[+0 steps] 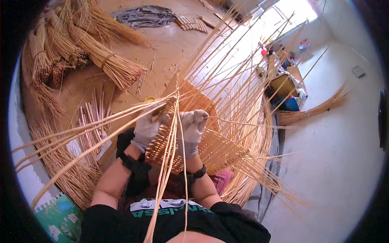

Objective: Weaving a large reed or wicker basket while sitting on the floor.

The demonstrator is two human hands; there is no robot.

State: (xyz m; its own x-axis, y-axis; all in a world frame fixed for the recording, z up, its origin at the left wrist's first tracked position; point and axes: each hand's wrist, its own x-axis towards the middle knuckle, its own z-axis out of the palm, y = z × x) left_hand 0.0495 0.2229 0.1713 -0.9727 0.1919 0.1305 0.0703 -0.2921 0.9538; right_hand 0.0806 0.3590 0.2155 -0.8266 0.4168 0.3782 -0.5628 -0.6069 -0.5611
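A half-woven wicker basket (221, 150) sits over my lap, with long unwoven rods sticking out from its edges. My left hand (146, 128), in a pale grey glove, is closed at the basket's left edge, its fingers partly hidden by rods. Closed in a fist beside the corner is my gloved right hand (191, 131), a thin wicker rod (235, 122) running out rightward from it. Several bent rods (169, 156) gather at the corner between my hands; some hang toward my chest, while other rods (87, 142) stretch left past my left wrist.
Tied bundles of rods (107, 60) lie on the brown floor at far left. Cut sticks (95, 115) and loose rods (65, 162) are nearer. A large rod pile (253, 154) stands right of the basket, with a blue container (288, 104) and another bundle (316, 111) beyond.
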